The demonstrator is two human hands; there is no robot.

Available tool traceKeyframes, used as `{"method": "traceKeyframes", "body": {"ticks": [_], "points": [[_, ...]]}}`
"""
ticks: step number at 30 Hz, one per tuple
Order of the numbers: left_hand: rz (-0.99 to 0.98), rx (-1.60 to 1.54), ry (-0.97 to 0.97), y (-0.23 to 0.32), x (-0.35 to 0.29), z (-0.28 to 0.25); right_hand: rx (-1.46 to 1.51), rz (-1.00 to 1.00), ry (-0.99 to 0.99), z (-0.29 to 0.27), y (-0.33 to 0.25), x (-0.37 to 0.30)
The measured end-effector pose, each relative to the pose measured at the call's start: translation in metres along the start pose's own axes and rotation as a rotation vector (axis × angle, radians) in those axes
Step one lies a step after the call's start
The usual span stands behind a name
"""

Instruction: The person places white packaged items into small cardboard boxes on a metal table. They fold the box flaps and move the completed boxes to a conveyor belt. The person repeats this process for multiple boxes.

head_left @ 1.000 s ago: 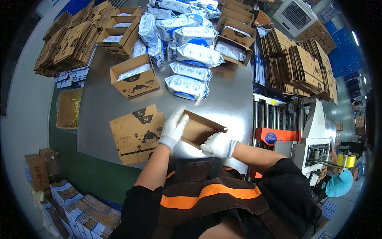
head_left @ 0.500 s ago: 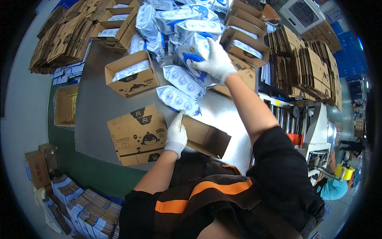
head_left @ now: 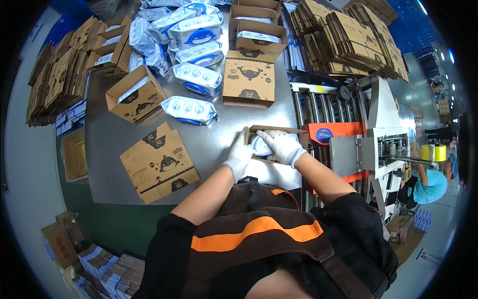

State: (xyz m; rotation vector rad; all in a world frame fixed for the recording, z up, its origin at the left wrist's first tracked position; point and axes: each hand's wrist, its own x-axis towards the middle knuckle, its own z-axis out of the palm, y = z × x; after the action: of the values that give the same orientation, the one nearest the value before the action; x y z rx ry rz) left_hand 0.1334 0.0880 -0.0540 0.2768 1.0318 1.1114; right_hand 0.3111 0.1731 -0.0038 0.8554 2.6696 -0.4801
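Observation:
At the table's front right, an open cardboard box (head_left: 274, 128) stands between my gloved hands. My left hand (head_left: 240, 155) is closed on its left wall, thumb and fingers around the cardboard. Inside it lies a blue-and-white pack of wipes (head_left: 260, 146), partly hidden under my right hand (head_left: 283, 146). The fingers of that hand bend over the pack and grip it. To the left, a flattened carton (head_left: 162, 167) with a whale print lies on the table. A loose pack of wipes (head_left: 190, 110) rests beyond it.
More packs (head_left: 196, 37) are heaped at the far middle. Filled open boxes (head_left: 137, 94) stand left, others (head_left: 259, 37) at the far right. An empty-looking carton (head_left: 249, 79) sits before those. Flat carton stacks (head_left: 343, 35) and a roller machine (head_left: 331, 129) border the right side.
My right hand has come from the heap toward me with a pack, now inside the box. The box, held by my left hand, has turned upright and shifted right. My view has turned.

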Motion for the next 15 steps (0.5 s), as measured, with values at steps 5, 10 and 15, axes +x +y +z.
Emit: {"method": "traceKeyframes", "body": {"ticks": [5,10,15], "points": [[0.243,0.133,-0.121,0.012,0.030,0.032,0.029,0.088,0.000,-0.037,0.048,0.027],[0.251,0.212,0.130,0.036,-0.032,-0.070,0.186,0.245,0.217,-0.104,0.044,0.034],[0.389,0.775,1.358,0.079,-0.162,-0.284,0.583,-0.142,0.582,-0.058,-0.098,0.032]]}}
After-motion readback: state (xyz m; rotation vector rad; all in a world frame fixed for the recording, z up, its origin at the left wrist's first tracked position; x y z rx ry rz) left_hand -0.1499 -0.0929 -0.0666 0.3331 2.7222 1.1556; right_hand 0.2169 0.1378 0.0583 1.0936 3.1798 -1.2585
